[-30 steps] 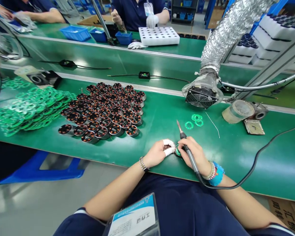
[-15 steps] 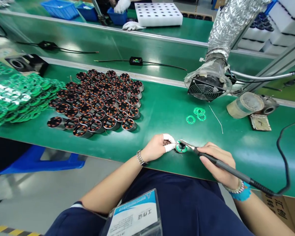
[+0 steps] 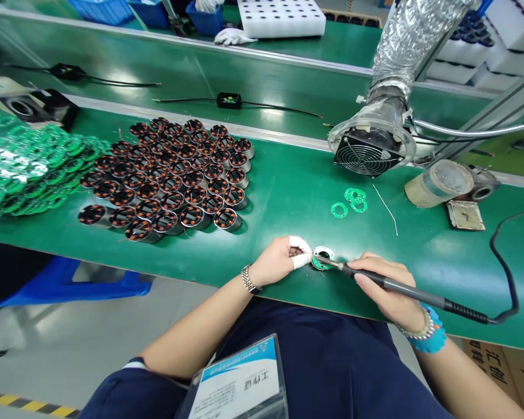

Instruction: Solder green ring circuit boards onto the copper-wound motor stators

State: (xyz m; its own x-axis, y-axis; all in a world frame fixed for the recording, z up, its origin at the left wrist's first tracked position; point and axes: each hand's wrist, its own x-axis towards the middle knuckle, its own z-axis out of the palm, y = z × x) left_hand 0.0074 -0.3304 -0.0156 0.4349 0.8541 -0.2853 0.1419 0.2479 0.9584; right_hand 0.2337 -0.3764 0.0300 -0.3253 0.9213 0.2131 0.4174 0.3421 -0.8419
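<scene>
My left hand (image 3: 282, 261), with white covers on thumb and finger, pinches the left edge of a round part topped by a green ring board (image 3: 322, 265) near the table's front edge. In my right hand (image 3: 388, 285) is a soldering iron (image 3: 413, 295), its tip resting over the ring at the lower middle. Several loose green ring boards (image 3: 339, 210) lie behind, beside a thin bent wire of solder (image 3: 388, 210). To the left stand many metal cylinders with copper windings (image 3: 193, 216).
Stacked green boards (image 3: 30, 169) fill the far left. A fan (image 3: 362, 157) under a foil duct (image 3: 414, 41) hangs at the back right, near a jar (image 3: 439, 183) and a sponge tray (image 3: 465, 215). The iron's cable (image 3: 509, 267) curves at right. A person's gloved hand (image 3: 208, 4) shows across.
The soldering iron's tip has moved from the ring's upper edge down towards its lower middle, and the iron's handle lies flatter. The view has shifted slightly. My left hand keeps its hold.
</scene>
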